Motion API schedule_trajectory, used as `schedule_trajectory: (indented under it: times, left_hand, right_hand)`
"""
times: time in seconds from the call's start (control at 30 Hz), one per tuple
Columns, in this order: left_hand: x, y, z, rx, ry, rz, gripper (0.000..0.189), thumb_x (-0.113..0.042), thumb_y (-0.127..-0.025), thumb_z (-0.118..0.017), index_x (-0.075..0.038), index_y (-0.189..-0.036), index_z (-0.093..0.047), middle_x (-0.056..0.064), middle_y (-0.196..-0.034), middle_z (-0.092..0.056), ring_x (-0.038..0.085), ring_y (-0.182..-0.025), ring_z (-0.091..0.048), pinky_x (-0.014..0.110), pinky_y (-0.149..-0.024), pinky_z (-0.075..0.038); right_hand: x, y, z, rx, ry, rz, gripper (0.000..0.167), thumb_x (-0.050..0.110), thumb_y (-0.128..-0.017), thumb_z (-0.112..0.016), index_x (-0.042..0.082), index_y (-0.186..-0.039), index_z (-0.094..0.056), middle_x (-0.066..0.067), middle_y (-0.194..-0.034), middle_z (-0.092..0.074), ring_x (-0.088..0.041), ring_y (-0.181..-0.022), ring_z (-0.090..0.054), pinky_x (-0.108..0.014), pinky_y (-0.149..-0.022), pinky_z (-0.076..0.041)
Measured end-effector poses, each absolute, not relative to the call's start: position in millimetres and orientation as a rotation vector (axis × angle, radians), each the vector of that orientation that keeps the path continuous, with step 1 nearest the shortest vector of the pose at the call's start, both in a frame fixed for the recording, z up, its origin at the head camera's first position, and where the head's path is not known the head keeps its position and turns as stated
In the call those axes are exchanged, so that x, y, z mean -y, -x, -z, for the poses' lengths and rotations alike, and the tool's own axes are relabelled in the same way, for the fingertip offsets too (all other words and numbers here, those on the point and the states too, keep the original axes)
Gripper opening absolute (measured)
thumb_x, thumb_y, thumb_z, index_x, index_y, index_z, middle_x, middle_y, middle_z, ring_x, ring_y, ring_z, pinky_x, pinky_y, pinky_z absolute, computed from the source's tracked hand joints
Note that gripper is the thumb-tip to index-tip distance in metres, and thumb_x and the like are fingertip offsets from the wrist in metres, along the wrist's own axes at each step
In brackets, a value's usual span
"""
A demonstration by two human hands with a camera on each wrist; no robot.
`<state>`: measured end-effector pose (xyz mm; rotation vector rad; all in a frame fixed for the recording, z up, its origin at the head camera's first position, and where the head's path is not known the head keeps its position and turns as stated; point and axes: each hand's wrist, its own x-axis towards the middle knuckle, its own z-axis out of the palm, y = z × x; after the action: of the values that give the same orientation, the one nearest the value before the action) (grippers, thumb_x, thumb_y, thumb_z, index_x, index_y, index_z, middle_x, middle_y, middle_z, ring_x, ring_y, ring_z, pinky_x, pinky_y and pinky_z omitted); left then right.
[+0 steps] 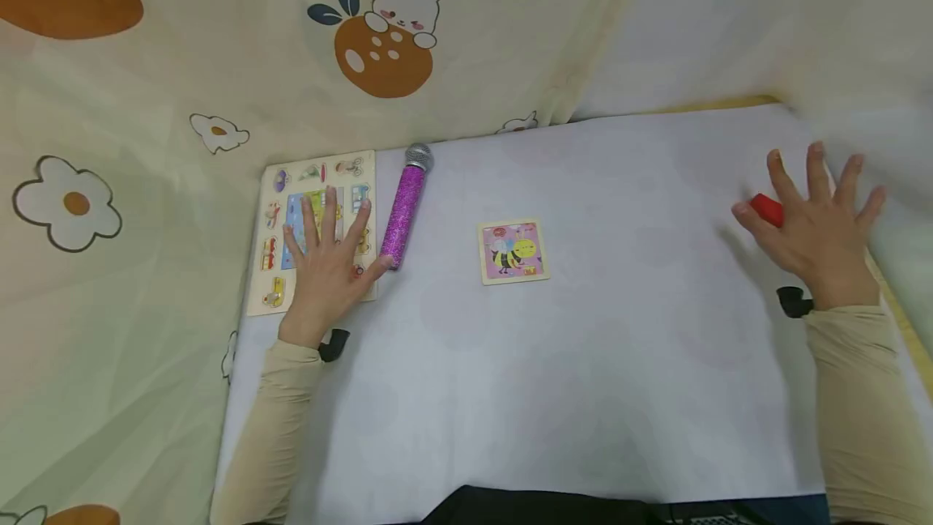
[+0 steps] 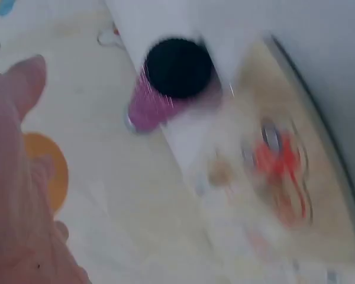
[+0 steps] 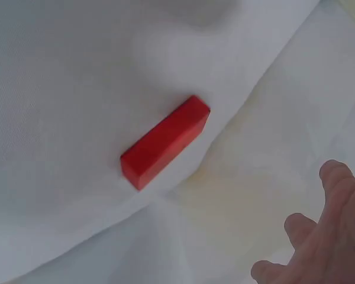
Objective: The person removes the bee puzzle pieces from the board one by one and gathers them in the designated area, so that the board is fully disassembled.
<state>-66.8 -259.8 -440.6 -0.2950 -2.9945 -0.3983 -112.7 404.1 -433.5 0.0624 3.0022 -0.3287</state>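
My left hand, fingers spread, is over a wooden picture board with vehicle pictures, covering part of it. A glittery purple microphone with a silver head lies just right of the board, overlapped at its lower end by the left thumb. In the left wrist view the microphone shows its dark round base, blurred. At the far right my right hand is spread above a red block, partly hidden by the thumb. The right wrist view shows the whole oblong red block lying apart from the fingers.
A small square bee puzzle lies mid-table between the hands. White cloth covers the table. A printed curtain hangs along the back and left. Something black shows at the front edge.
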Motion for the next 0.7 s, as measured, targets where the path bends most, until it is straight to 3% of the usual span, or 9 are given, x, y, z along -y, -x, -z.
schedule_trajectory:
  times: [0.13,0.23,0.5,0.7]
  left_hand:
    - [225.1,62.6,450.3,2.900,0.402,0.443,0.084,-0.046,-0.101,-0.067,-0.020,-0.170,-0.027,0.017,-0.179,0.005,0.050,-0.163,0.002,0.075,-0.126,-0.007]
    - [187.2,53.6,460.7,2.870,0.538,0.491,0.080,-0.038,-0.102,-0.069,-0.008,-0.167,-0.032,0.024,-0.177,-0.006,0.049,-0.163,-0.008,0.066,-0.129,-0.018]
    - [93.8,40.6,484.8,3.116,0.810,0.595,0.087,-0.050,-0.106,-0.060,-0.004,-0.169,-0.020,0.021,-0.178,0.002,0.043,-0.165,0.001,0.051,-0.134,-0.013]
    - [66.4,37.8,493.4,3.201,0.831,0.571,0.085,-0.054,-0.107,-0.057,-0.006,-0.169,-0.024,0.022,-0.177,-0.009,0.041,-0.166,-0.004,0.046,-0.135,-0.014]
  right_hand:
    - [-387.3,118.6,443.4,-2.974,0.048,0.367,0.091,0.076,-0.102,-0.036,0.029,-0.171,0.002,-0.013,-0.174,0.025,-0.053,-0.153,0.033,-0.087,-0.112,0.015]
    - [-360.0,124.0,452.8,-2.969,0.185,0.406,0.090,0.071,-0.104,-0.042,0.028,-0.172,-0.003,-0.015,-0.177,0.016,-0.055,-0.157,0.023,-0.084,-0.118,0.007]
    - [-254.3,151.0,472.6,-2.888,0.597,0.661,0.077,0.048,-0.100,-0.071,0.014,-0.163,-0.043,-0.027,-0.169,-0.033,-0.051,-0.156,-0.027,-0.074,-0.122,-0.024]
    - [-184.9,167.3,466.7,-2.679,0.725,0.864,0.053,0.031,-0.100,-0.075,0.007,-0.145,-0.064,-0.023,-0.153,-0.055,-0.044,-0.146,-0.044,-0.063,-0.122,-0.032]
